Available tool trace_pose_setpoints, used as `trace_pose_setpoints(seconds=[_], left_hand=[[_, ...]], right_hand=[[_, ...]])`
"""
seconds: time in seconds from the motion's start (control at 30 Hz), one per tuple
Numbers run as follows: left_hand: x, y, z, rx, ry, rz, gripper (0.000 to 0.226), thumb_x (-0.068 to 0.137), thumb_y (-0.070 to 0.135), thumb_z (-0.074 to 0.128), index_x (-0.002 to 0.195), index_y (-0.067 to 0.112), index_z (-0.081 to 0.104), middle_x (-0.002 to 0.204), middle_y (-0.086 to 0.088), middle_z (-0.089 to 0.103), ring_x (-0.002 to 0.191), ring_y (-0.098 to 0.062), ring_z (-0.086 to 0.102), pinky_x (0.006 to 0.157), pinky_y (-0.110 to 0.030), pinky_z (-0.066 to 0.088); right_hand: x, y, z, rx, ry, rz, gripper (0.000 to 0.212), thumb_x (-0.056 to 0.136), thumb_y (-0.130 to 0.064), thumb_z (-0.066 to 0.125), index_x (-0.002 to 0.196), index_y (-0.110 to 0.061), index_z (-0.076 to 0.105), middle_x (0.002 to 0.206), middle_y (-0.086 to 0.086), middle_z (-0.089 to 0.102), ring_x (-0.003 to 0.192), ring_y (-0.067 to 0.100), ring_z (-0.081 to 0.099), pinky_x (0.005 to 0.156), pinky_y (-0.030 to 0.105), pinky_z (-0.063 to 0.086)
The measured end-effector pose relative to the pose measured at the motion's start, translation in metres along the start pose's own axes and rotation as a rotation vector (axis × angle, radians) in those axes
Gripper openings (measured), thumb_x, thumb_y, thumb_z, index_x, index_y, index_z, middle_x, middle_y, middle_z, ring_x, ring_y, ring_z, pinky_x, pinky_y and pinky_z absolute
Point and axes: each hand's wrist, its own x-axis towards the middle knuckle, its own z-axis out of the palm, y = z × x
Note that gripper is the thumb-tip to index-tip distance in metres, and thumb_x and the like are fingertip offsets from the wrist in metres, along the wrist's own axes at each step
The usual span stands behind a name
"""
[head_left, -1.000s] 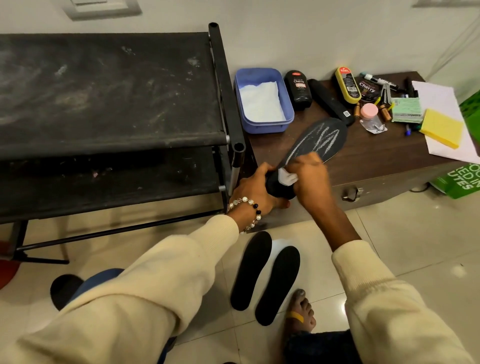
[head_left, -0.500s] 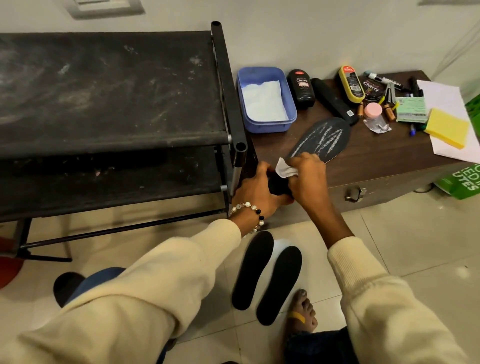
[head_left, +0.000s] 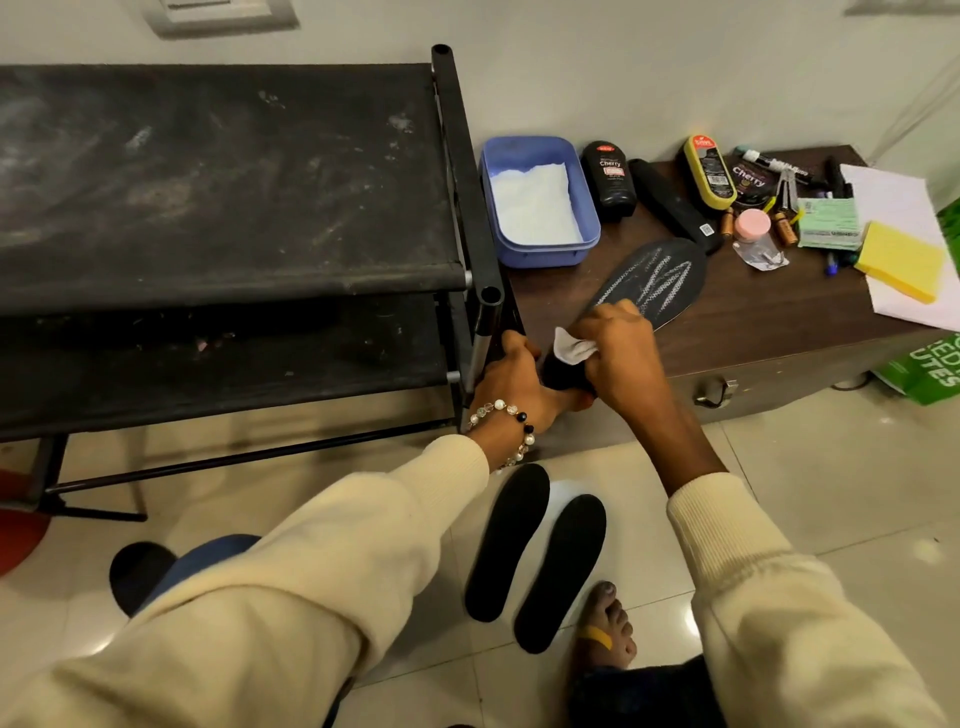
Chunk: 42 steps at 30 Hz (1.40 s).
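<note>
A black insole (head_left: 655, 280) with white zigzag marks lies on the brown table (head_left: 737, 332), its heel end hanging over the near edge. My left hand (head_left: 514, 382), with a bead bracelet at the wrist, grips that heel end from the left. My right hand (head_left: 621, 353) pinches a small white cloth (head_left: 570, 349) and presses it onto the insole near the heel. Two plain black insoles (head_left: 537, 551) lie side by side on the tiled floor below my arms.
A black two-tier rack (head_left: 223, 208) stands left of the table. On the table sit a blue tub (head_left: 537, 200) with white cloths, shoe polish bottles (head_left: 609, 179), a yellow sponge (head_left: 901, 260), papers and small items. A bare foot (head_left: 605, 634) rests on the floor.
My right hand with the cloth has slid back along the insole toward its heel end. The left hand keeps its grip.
</note>
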Motion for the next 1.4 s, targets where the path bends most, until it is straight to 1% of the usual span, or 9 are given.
trace_pose_setpoints(seconds=[0.07,0.27,0.5,0.67,0.73,0.87,1.0,1.17,1.4], left_hand=[[0.000,0.000,-0.001,-0.004,-0.011,-0.005,0.080,0.068,0.046,0.083,0.123,0.015,0.034,0.101,0.000,0.054,0.085,-0.021,0.058,0.068,-0.032,0.047],[0.004,0.003,-0.001,0.041,0.016,-0.026,0.057,0.085,0.035,0.068,0.124,0.010,0.035,0.109,-0.014,0.059,0.093,-0.030,0.060,0.075,-0.037,0.049],[-0.001,0.003,-0.004,0.014,-0.020,-0.025,0.079,0.066,0.048,0.083,0.120,0.018,0.034,0.101,-0.002,0.052,0.088,-0.022,0.056,0.069,-0.033,0.047],[-0.001,0.007,-0.006,0.051,-0.008,0.031,0.074,0.072,0.046,0.080,0.124,0.019,0.036,0.106,0.000,0.051,0.095,-0.022,0.057,0.075,-0.035,0.051],[0.001,0.008,-0.006,0.060,0.006,0.046,0.061,0.079,0.046,0.073,0.122,0.020,0.040,0.104,0.001,0.052,0.091,-0.020,0.057,0.073,-0.034,0.050],[0.002,0.008,-0.003,0.110,0.081,0.081,0.038,0.089,0.037,0.064,0.120,0.023,0.047,0.107,-0.004,0.062,0.081,-0.018,0.055,0.064,-0.028,0.042],[0.001,0.009,0.000,0.089,0.106,0.085,0.036,0.088,0.032,0.064,0.120,0.023,0.049,0.108,-0.006,0.064,0.092,-0.026,0.063,0.067,-0.030,0.044],[0.001,0.009,-0.001,0.076,0.108,0.088,0.037,0.088,0.037,0.064,0.120,0.023,0.050,0.108,-0.004,0.064,0.094,-0.025,0.063,0.067,-0.029,0.043],[0.001,0.010,-0.002,0.081,0.098,0.071,0.038,0.088,0.035,0.065,0.121,0.023,0.049,0.109,-0.005,0.063,0.090,-0.022,0.060,0.067,-0.029,0.042]], right_hand=[[0.000,0.003,0.005,-0.032,0.054,0.091,0.016,0.059,0.000,0.052,0.058,-0.002,0.068,0.057,0.018,0.058,0.056,0.038,0.054,0.052,0.027,0.036],[0.001,-0.016,-0.002,-0.082,-0.011,-0.223,0.025,0.066,-0.014,0.049,0.045,-0.011,0.061,0.051,0.007,0.059,0.046,0.026,0.055,0.051,0.022,0.032],[-0.001,0.011,-0.001,-0.047,0.007,0.191,0.016,0.072,0.010,0.056,0.079,0.005,0.070,0.083,0.025,0.065,0.081,0.045,0.056,0.068,0.039,0.042],[-0.003,0.026,-0.014,0.620,0.265,0.737,0.014,0.081,-0.016,0.071,0.095,-0.013,0.074,0.086,0.004,0.071,0.083,0.026,0.067,0.069,0.041,0.057],[-0.004,0.029,-0.018,0.746,0.307,0.805,0.019,0.081,-0.021,0.073,0.099,-0.014,0.072,0.089,0.004,0.071,0.086,0.025,0.068,0.069,0.039,0.057],[-0.005,0.017,-0.016,0.466,0.137,0.571,0.015,0.085,-0.014,0.067,0.097,-0.007,0.072,0.092,0.012,0.071,0.083,0.025,0.065,0.076,0.038,0.054],[-0.001,0.007,-0.005,-0.006,0.020,0.303,0.021,0.078,0.005,0.054,0.093,0.004,0.069,0.096,0.025,0.064,0.092,0.042,0.055,0.080,0.041,0.040],[-0.002,0.006,-0.008,-0.009,-0.128,0.049,0.027,0.072,0.003,0.052,0.091,0.003,0.072,0.089,0.024,0.065,0.085,0.042,0.055,0.071,0.041,0.042],[-0.005,0.008,-0.009,-0.092,-0.016,0.247,0.021,0.074,0.009,0.057,0.089,0.005,0.071,0.089,0.027,0.063,0.090,0.042,0.052,0.075,0.037,0.037]])
